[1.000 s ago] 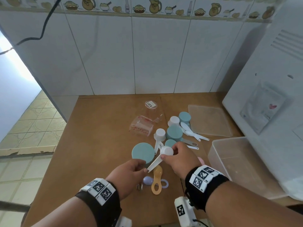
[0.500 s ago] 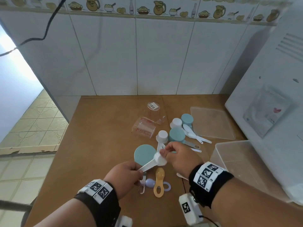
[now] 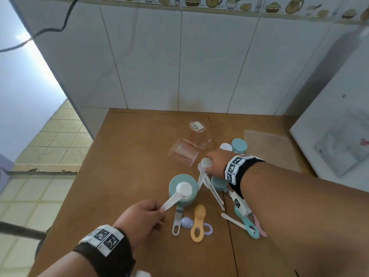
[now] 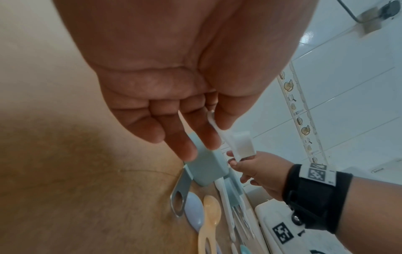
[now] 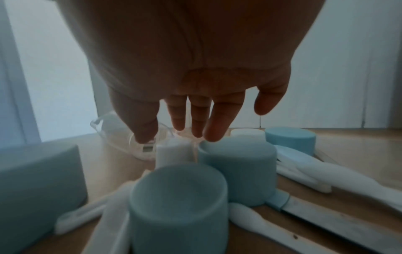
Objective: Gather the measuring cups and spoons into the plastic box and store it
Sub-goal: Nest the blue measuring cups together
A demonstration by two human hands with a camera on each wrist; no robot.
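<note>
My left hand (image 3: 159,209) pinches the handle of a white measuring cup (image 3: 184,189), holding it upside down over the large teal cup (image 3: 173,182). The left wrist view shows the thumb and fingers (image 4: 215,135) on that white cup's (image 4: 241,144) handle. My right hand (image 3: 209,158) reaches farther back, fingers straight and relaxed, over a small white cup (image 3: 205,163). In the right wrist view its fingertips (image 5: 214,135) hover just above the small white cup (image 5: 174,151) and a teal cup (image 5: 239,165). The plastic box is hidden behind my right arm.
Two clear measuring cups (image 3: 182,154) lie behind the pile. More teal cups (image 3: 238,144), white spoons (image 3: 213,190), an orange spoon (image 3: 197,222) and a lilac spoon (image 3: 187,222) lie on the brown table (image 3: 129,166). The clear lid (image 3: 273,148) lies beside a white appliance (image 3: 329,146).
My right hand let go of the white cup and moved back toward the farther cups. My left hand kept the cup by its handle and now holds it over the large teal cup.
</note>
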